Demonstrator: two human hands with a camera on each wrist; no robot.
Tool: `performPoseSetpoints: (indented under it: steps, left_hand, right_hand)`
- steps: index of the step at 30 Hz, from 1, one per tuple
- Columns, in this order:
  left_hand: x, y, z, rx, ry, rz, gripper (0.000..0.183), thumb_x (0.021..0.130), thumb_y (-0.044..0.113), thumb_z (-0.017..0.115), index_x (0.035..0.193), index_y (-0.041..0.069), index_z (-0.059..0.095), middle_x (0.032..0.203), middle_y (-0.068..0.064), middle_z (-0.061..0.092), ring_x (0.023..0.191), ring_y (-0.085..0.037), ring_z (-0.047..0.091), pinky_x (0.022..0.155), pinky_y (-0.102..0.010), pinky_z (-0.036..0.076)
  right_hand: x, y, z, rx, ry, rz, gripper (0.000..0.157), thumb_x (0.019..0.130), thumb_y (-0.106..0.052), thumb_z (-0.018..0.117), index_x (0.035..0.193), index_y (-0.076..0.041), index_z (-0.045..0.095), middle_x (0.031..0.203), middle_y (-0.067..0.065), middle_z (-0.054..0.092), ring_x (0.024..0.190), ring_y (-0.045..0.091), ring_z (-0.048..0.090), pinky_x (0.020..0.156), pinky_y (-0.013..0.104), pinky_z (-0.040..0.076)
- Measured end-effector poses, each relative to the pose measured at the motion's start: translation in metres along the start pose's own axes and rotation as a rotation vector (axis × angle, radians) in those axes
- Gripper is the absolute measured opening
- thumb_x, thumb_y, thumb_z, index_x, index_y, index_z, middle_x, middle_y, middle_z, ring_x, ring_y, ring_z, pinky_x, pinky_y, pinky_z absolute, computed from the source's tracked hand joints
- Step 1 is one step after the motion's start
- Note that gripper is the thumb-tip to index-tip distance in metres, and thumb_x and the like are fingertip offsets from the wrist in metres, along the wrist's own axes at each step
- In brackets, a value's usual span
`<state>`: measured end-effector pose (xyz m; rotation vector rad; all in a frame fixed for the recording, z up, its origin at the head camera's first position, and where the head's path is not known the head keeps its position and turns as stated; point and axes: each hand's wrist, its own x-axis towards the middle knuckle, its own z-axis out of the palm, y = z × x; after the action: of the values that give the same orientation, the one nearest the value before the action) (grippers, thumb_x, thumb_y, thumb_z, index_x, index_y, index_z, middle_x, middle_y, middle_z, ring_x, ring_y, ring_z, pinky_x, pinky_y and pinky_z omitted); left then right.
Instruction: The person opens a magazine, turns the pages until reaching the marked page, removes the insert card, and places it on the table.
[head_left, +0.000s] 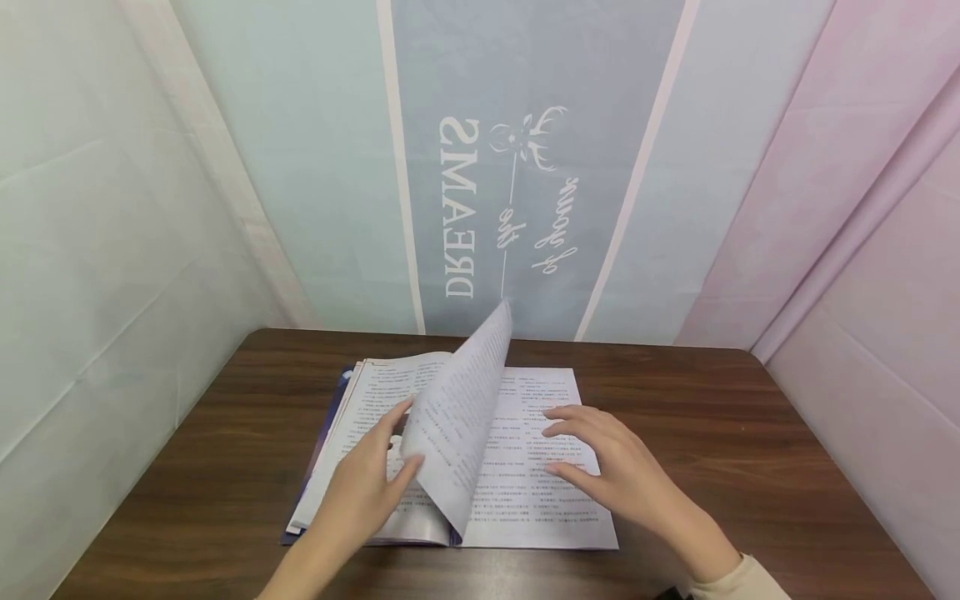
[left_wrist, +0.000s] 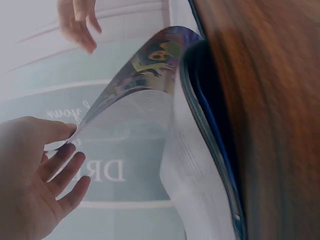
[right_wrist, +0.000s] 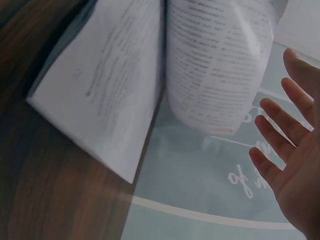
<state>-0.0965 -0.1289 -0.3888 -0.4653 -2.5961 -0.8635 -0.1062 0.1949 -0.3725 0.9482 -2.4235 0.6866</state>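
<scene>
An open book (head_left: 555, 508) with dense printed text lies on the table, its dark blue cover edge showing at the left. One page (head_left: 463, 417) stands raised and curved over the middle of the book. My left hand (head_left: 363, 483) pinches the edge of that page between thumb and fingers; in the left wrist view, the hand (left_wrist: 30, 170) holds it by a corner, and a colourful picture (left_wrist: 150, 60) shows on a sheet. Over the right-hand side of the book hovers my right hand (head_left: 622, 467). Its fingers are spread and relaxed, apart from the raised page in the right wrist view.
The dark wood-grain table (head_left: 720, 433) extends on both sides of the book. Behind it hangs a striped cloth backdrop (head_left: 525, 50) with mirrored lettering and a deer head. Pale cloth walls (head_left: 90, 250) stand left and right.
</scene>
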Motion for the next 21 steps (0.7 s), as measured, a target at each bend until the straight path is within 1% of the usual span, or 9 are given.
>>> performPoseSetpoints:
  steps: [2,4,7,9,14,16,18,20,21]
  left_hand:
    - [-0.002,-0.004,-0.003,-0.002,-0.002,-0.036,0.078,0.084,0.014,0.080,0.150,0.010,0.038,0.134,-0.018,0.059,0.116,-0.034,0.061,0.090,-0.050,0.054]
    - [-0.004,-0.008,-0.005,0.003,0.007,-0.057,0.080,0.083,0.013,0.081,0.150,0.010,0.037,0.135,-0.019,0.058,0.114,-0.035,0.062,0.089,-0.051,0.054]
    - [-0.006,-0.015,-0.009,0.005,0.026,-0.068,0.082,0.081,0.011,0.083,0.149,0.008,0.038,0.134,-0.021,0.058,0.112,-0.036,0.063,0.087,-0.052,0.054]
    - [-0.007,-0.019,-0.011,0.009,0.027,-0.076,0.083,0.080,0.011,0.084,0.149,0.008,0.038,0.135,-0.021,0.057,0.111,-0.036,0.063,0.086,-0.052,0.054]
    - [-0.010,-0.028,-0.015,0.036,-0.005,-0.095,0.085,0.080,0.013,0.084,0.150,0.006,0.035,0.141,-0.022,0.052,0.115,-0.038,0.060,0.085,-0.054,0.054]
    - [-0.012,-0.032,-0.016,0.054,-0.014,-0.100,0.087,0.079,0.013,0.084,0.150,0.004,0.035,0.141,-0.024,0.051,0.115,-0.040,0.060,0.084,-0.055,0.054]
    - [-0.013,-0.035,-0.017,0.068,-0.027,-0.110,0.087,0.078,0.013,0.084,0.149,0.002,0.034,0.141,-0.026,0.050,0.118,-0.042,0.058,0.086,-0.057,0.053]
    - [-0.014,-0.039,-0.019,0.081,-0.043,-0.124,0.087,0.078,0.013,0.084,0.148,0.001,0.034,0.139,-0.028,0.050,0.118,-0.044,0.057,0.088,-0.058,0.052]
    - [-0.015,-0.041,-0.020,0.086,-0.051,-0.131,0.087,0.078,0.014,0.084,0.148,0.000,0.034,0.139,-0.029,0.050,0.119,-0.045,0.056,0.088,-0.059,0.052]
  right_hand:
    - [-0.004,0.003,0.000,-0.010,-0.015,0.015,0.038,0.078,-0.025,0.085,0.112,-0.023,0.067,0.129,-0.004,0.062,0.120,0.021,0.057,0.096,0.044,0.048]
    - [-0.007,0.007,0.001,-0.014,-0.028,0.029,0.037,0.078,-0.025,0.085,0.111,-0.024,0.067,0.129,-0.005,0.062,0.119,0.019,0.058,0.096,0.041,0.048]
    - [-0.012,0.012,0.001,-0.016,-0.044,0.041,0.037,0.077,-0.023,0.085,0.109,-0.024,0.067,0.127,-0.006,0.063,0.117,0.017,0.059,0.096,0.037,0.047]
    - [-0.016,0.015,0.001,-0.015,-0.045,0.039,0.037,0.076,-0.021,0.086,0.108,-0.023,0.067,0.125,-0.005,0.064,0.115,0.017,0.060,0.095,0.036,0.047]
    - [-0.024,0.021,0.001,0.000,-0.058,0.030,0.038,0.074,-0.017,0.086,0.107,-0.023,0.068,0.123,-0.003,0.065,0.113,0.018,0.062,0.093,0.036,0.050]
    - [-0.026,0.023,0.001,0.011,-0.076,0.042,0.039,0.075,-0.017,0.086,0.108,-0.025,0.067,0.122,-0.004,0.065,0.113,0.017,0.061,0.093,0.033,0.050]
    - [-0.029,0.026,0.001,0.023,-0.098,0.064,0.039,0.076,-0.017,0.086,0.108,-0.026,0.066,0.123,-0.005,0.065,0.114,0.016,0.061,0.094,0.031,0.050]
    - [-0.033,0.028,0.001,0.026,-0.123,0.087,0.040,0.077,-0.017,0.086,0.109,-0.028,0.065,0.124,-0.007,0.064,0.115,0.015,0.060,0.094,0.032,0.050]
    - [-0.034,0.029,0.001,0.027,-0.134,0.095,0.039,0.078,-0.018,0.085,0.110,-0.028,0.065,0.124,-0.006,0.064,0.115,0.015,0.060,0.094,0.034,0.051]
